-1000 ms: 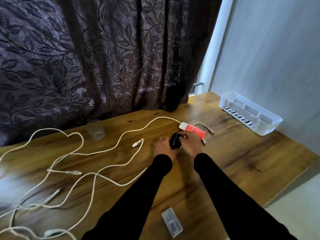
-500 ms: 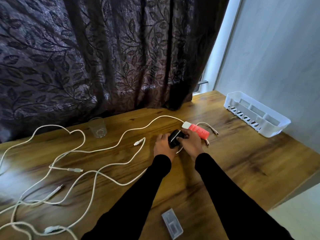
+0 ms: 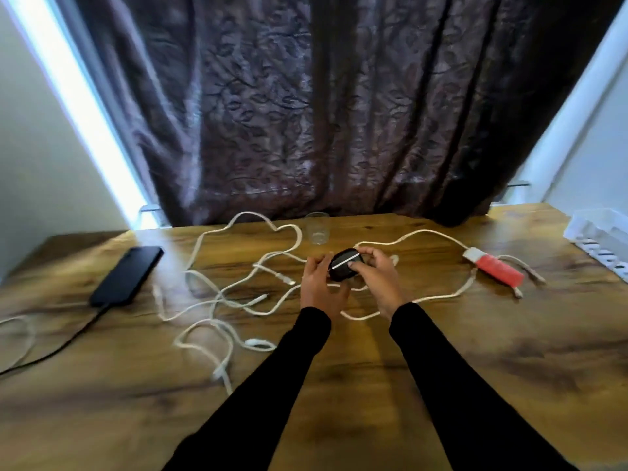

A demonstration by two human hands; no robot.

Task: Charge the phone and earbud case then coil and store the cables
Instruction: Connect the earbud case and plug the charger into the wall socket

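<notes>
My right hand [image 3: 377, 280] grips a black earbud case [image 3: 345, 268] just above the table, thumb on its top. On the case's left side, the fingers of my left hand [image 3: 319, 283] curl against it. Several white cables [image 3: 238, 294] lie tangled on the wood left of and under my hands. One white cable runs to a red and white power bank [image 3: 492, 268] on the right. A black phone [image 3: 127, 275] lies at the far left with a dark cable [image 3: 68, 338] at its near end. The view is blurred.
A clear glass [image 3: 317, 229] stands at the back by the dark curtain [image 3: 306, 113]. A white plastic basket [image 3: 601, 239] sits at the table's right edge. The wooden table [image 3: 339, 385] shows bare wood between my sleeves.
The view has swung left, bringing the phone into sight. My hands and the earbud case now sit farther left of the power bank than before.
</notes>
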